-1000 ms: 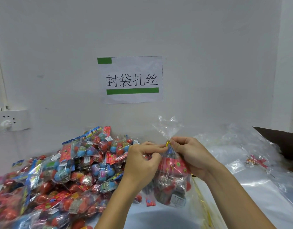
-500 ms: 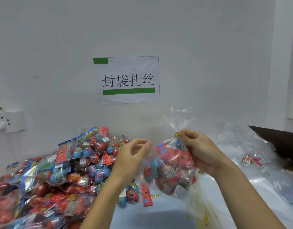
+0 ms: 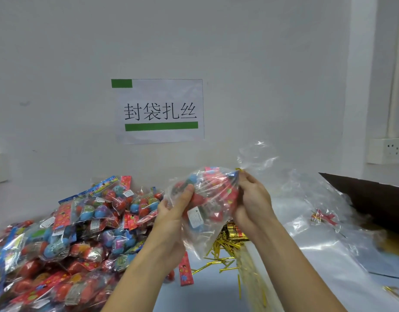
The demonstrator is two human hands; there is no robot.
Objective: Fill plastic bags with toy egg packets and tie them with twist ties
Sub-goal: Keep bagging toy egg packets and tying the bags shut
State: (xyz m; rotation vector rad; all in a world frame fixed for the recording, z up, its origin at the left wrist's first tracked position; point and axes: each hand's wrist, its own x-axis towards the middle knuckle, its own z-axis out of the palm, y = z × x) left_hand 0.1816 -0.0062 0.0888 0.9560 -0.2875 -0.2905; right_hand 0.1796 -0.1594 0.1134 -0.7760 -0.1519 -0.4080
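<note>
A clear plastic bag (image 3: 207,199) stuffed with red and blue toy egg packets is held up above the table, tipped on its side with the neck to the right. A gold twist tie (image 3: 238,169) closes that neck. My left hand (image 3: 173,212) cups the bag's bottom end, thumb on the front. My right hand (image 3: 252,199) grips the bag just below the tie. A big heap of loose egg packets (image 3: 81,221) lies to the left.
Loose gold twist ties (image 3: 223,248) are scattered on the table under the bag. A stack of empty clear bags (image 3: 329,244) covers the right side. A dark cardboard box (image 3: 374,194) stands at far right. A paper sign (image 3: 160,111) hangs on the wall.
My left hand let go of the tie and moved onto the bag's bottom. Both hands lifted the tied bag, tipped it sideways and carried it to the right.
</note>
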